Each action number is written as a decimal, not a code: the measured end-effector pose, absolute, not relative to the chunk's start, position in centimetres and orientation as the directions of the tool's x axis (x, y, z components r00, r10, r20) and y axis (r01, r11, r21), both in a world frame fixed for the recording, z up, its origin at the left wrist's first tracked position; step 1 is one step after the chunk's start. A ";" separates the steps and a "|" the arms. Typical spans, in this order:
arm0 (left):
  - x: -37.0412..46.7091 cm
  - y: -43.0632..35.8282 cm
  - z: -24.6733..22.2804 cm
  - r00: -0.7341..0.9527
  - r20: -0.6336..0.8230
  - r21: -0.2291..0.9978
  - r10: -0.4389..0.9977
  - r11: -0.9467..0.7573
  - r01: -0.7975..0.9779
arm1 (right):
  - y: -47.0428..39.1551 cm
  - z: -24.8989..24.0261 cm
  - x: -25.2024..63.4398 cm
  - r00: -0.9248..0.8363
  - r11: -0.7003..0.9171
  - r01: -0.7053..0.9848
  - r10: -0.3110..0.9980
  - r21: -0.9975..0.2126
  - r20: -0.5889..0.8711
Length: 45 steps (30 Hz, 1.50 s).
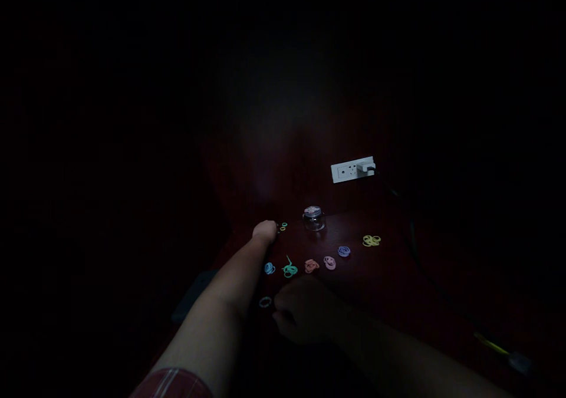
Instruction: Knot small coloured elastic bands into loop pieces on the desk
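My left hand (265, 231) reaches to the far left of the dark red table, beside small green and yellow rings (283, 227); its fingers are hidden. Nearer, my right hand (303, 311) is curled, with thumb and forefinger close together beside a pale ring (265, 302); anything in its fingers is too dark to make out. Between the hands lie small piles of bands: blue (269, 267), green (290, 269), orange (312, 266), pink (329, 262) and purple (344, 251). A yellow pile (371, 240) lies farther right.
A glass jar (313, 220) with a lid stands at the back of the table. On the wall behind is a white socket panel (352, 170) with a plug and a dark cable. A dark flat object (194, 295) is left of my left forearm.
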<state>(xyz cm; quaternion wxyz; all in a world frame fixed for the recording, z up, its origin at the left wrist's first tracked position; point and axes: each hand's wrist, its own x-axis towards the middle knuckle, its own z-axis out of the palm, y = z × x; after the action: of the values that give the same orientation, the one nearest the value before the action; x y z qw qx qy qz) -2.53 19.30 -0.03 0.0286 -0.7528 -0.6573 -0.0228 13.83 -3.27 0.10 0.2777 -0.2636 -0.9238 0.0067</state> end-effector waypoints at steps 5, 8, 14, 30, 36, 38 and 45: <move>-3.1 17.3 1.0 0.135 0.179 0.078 0.975 -0.151 0.986 | -2.7 -0.3 13.9 -0.689 0.842 0.521 0.512 -0.139 0.514; -3.3 14.5 1.8 0.161 0.321 0.301 0.933 -0.262 0.917 | -2.4 -0.6 13.9 -0.678 0.842 0.520 0.509 -0.143 0.530; -2.4 4.8 1.6 0.191 0.455 0.750 0.869 -0.490 0.444 | -2.1 -0.7 14.2 -0.529 0.768 0.575 0.611 -0.281 0.589; 2.6 -3.8 -3.9 0.162 0.334 0.937 0.928 -0.346 0.050 | -3.8 -3.0 17.8 -0.329 0.748 0.454 0.646 -0.484 0.689; 2.6 -3.7 -4.1 0.182 0.314 0.944 0.932 -0.327 0.047 | -3.6 -3.0 18.0 -0.298 0.713 0.452 0.687 -0.536 0.663; 2.7 -3.7 -4.1 0.190 0.311 0.946 0.931 -0.323 0.032 | -3.6 -3.1 17.9 -0.292 0.689 0.434 0.717 -0.580 0.633; 2.6 -3.6 -4.5 0.252 0.346 0.933 0.904 -0.360 0.007 | -3.7 -3.0 17.8 -0.253 0.611 0.349 0.792 -0.711 0.556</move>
<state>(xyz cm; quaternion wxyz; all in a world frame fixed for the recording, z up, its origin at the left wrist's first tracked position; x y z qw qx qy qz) 2.57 -3.60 -4.48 -0.4459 -0.6537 -0.3484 -0.5025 17.77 -3.68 -2.97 0.4815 -0.3764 -0.7573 0.2300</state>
